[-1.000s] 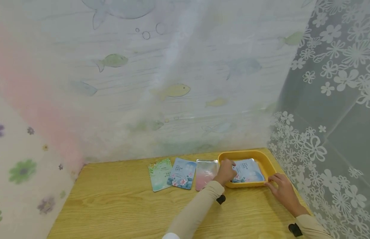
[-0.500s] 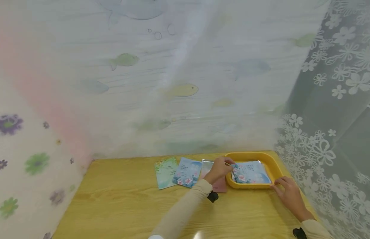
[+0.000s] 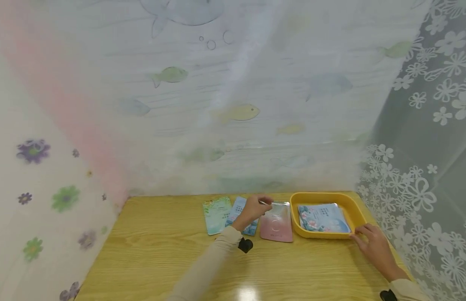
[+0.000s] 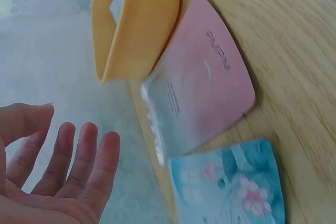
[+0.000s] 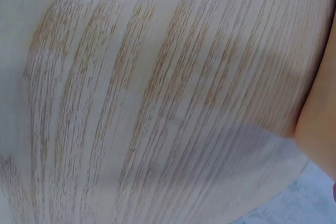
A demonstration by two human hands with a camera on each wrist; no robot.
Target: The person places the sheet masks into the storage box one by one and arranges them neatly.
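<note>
My left hand is held over the blue floral face mask packet, beside the pink face mask packet. Its fingers are loosely bent with nothing between them, as the left wrist view shows. A pale green packet lies at the far left of the row, partly under the blue one. With thumb and fingers, my right hand pinches the front right corner of the yellow tray. Inside the tray lie stacked blue floral packets.
The wooden table runs back to a wall curtain printed with fish. On the right stands a grey panel with white flowers. The right wrist view shows mostly table grain.
My left hand has let go of a blue packet in the tray, which now lies flat, and has moved left past the pink packet. The right hand stays at the tray's corner.
</note>
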